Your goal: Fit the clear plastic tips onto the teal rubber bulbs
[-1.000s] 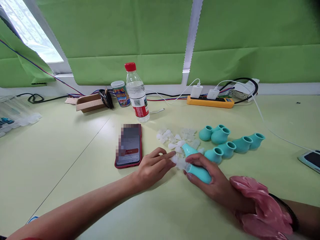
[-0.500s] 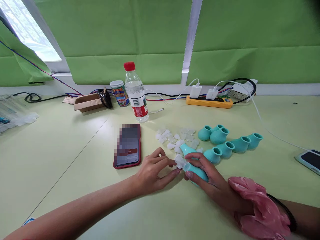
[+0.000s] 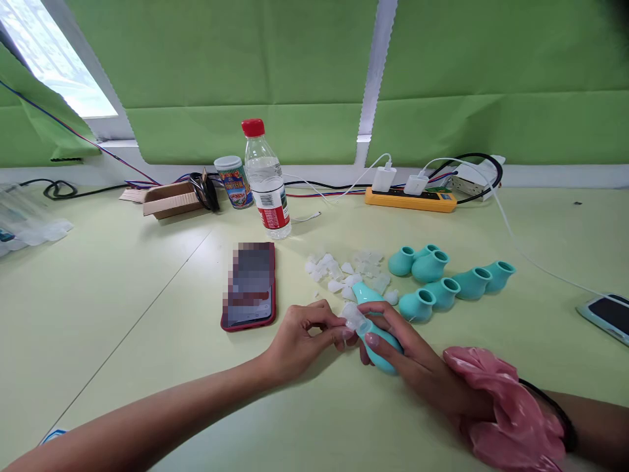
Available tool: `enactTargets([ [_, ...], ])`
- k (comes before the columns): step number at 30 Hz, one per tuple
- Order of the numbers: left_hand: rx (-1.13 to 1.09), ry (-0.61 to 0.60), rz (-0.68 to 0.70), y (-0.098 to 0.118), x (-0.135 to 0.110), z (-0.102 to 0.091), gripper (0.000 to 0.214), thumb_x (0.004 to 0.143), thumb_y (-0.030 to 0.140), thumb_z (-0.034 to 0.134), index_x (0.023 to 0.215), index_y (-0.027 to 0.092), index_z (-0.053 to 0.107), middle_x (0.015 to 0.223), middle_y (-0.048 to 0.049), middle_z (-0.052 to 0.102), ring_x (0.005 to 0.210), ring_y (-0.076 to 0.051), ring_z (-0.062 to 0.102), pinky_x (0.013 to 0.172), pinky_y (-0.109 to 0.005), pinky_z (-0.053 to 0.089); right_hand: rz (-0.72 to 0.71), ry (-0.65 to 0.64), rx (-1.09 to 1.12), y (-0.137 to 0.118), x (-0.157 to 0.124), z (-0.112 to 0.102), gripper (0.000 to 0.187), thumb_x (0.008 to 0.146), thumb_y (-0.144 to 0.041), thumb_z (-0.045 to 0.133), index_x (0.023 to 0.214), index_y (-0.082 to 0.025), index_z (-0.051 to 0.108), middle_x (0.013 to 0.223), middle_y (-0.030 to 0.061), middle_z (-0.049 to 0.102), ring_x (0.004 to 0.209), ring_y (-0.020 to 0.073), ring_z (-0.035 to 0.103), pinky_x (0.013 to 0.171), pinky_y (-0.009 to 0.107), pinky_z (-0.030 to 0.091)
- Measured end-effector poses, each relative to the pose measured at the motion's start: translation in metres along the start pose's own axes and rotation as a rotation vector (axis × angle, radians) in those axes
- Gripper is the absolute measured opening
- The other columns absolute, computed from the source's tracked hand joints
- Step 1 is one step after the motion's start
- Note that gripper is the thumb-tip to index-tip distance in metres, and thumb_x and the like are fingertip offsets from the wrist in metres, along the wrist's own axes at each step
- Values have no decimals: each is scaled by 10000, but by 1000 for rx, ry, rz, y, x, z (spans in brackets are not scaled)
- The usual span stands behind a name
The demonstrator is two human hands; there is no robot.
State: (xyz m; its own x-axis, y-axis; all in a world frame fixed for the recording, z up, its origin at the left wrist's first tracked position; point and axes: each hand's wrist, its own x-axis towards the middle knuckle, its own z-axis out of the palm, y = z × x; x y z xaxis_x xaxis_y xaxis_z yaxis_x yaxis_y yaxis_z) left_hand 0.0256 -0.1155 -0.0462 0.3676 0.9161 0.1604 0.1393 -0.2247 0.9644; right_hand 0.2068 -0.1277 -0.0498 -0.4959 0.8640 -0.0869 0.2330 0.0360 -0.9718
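Observation:
My right hand [image 3: 400, 351] is wrapped round a teal rubber bulb [image 3: 382, 343] lying low over the table, its neck pointing left. My left hand [image 3: 307, 337] pinches a small translucent white cap [image 3: 354, 318] at the bulb's neck, thumb and fingers closed on it. Just behind lie another teal bulb [image 3: 366, 293] and a scatter of several clear white caps [image 3: 346, 270]. A row of several teal bulbs [image 3: 445, 278] stands to the right of that pile. A pink scrunchie [image 3: 506, 410] sits on my right wrist.
A red-cased phone [image 3: 249, 285] lies left of my hands. Behind are a water bottle [image 3: 265, 183], a small tin [image 3: 234, 181], an open cardboard box [image 3: 170, 200] and a yellow power strip [image 3: 410, 196] with chargers and cables. A second phone [image 3: 607, 313] lies at the right edge.
My left hand has gone from outstretched fingers touching the caps to a pinch on one cap at the bulb's neck. The right hand has tilted the bulb slightly leftward.

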Motion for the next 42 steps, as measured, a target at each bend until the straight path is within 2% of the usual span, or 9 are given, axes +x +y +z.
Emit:
enactTargets([
  [6, -213, 55, -159, 6, -3, 6, 164, 717, 242, 602, 619, 113, 631, 559, -7, 558, 516, -75, 499, 510, -185, 405, 0, -19, 49, 1, 0, 1, 284, 860, -426, 355, 1072, -241, 322, 880, 13, 465, 725, 99, 472, 729, 266, 419],
  [13, -85, 198, -187, 6, -5, 10, 146, 679, 249, 614, 672, 112, 661, 519, 7, 522, 449, -64, 464, 437, -182, 360, -5, 37, 63, 4, -1, 3, 314, 859, -431, 351, 1101, -232, 322, 927, 41, 492, 733, 112, 488, 737, 297, 434],
  [17, -19, 237, -179, 5, -6, 10, 135, 650, 242, 639, 669, 119, 691, 493, 7, 502, 425, -61, 440, 408, -188, 333, 9, 103, -3, 7, -2, 5, 347, 852, -432, 364, 1139, -240, 321, 1047, 80, 495, 895, 160, 522, 800, 343, 434],
  [21, -73, 220, -200, 7, -8, 13, 131, 654, 237, 641, 701, 132, 703, 515, 2, 521, 441, -67, 470, 424, -189, 362, -54, 168, -140, 11, -2, 7, 345, 844, -403, 395, 1143, -239, 341, 1157, 92, 476, 1104, 209, 445, 892, 372, 395],
  [24, -49, 209, -146, 9, -10, 14, 135, 674, 227, 626, 720, 130, 708, 495, -12, 544, 471, -81, 479, 453, -194, 381, -98, 204, -275, 15, -4, 8, 348, 840, -375, 410, 1156, -246, 340, 1212, 83, 455, 1151, 217, 413, 909, 362, 392],
  [31, 55, 212, -34, 12, -13, 14, 157, 709, 217, 590, 653, 113, 694, 523, -36, 577, 472, -79, 471, 448, -189, 390, -178, 227, -452, 23, -5, 9, 358, 848, -331, 400, 1185, -233, 335, 1215, 85, 453, 1101, 226, 466, 875, 358, 433],
  [34, 85, 212, 11, 11, -12, 14, 149, 706, 201, 582, 643, 106, 678, 537, -36, 571, 495, -87, 489, 473, -197, 412, -182, 222, -458, 22, -5, 9, 347, 852, -332, 392, 1180, -235, 332, 1208, 80, 459, 1106, 222, 462, 868, 348, 439],
  [39, 88, 223, 0, 11, -11, 14, 136, 682, 195, 581, 630, 88, 648, 555, -37, 556, 496, -89, 475, 458, -203, 410, -138, 179, -409, 18, -8, 7, 340, 850, -349, 398, 1172, -256, 339, 1198, 65, 468, 1111, 219, 450, 848, 337, 446],
  [42, 79, 200, 30, 12, -10, 11, 119, 671, 165, 566, 595, 98, 627, 535, -18, 533, 484, -77, 460, 449, -190, 398, -157, 221, -320, 16, -9, 7, 326, 848, -349, 409, 1155, -262, 344, 1174, 66, 474, 1104, 208, 445, 872, 333, 425],
])
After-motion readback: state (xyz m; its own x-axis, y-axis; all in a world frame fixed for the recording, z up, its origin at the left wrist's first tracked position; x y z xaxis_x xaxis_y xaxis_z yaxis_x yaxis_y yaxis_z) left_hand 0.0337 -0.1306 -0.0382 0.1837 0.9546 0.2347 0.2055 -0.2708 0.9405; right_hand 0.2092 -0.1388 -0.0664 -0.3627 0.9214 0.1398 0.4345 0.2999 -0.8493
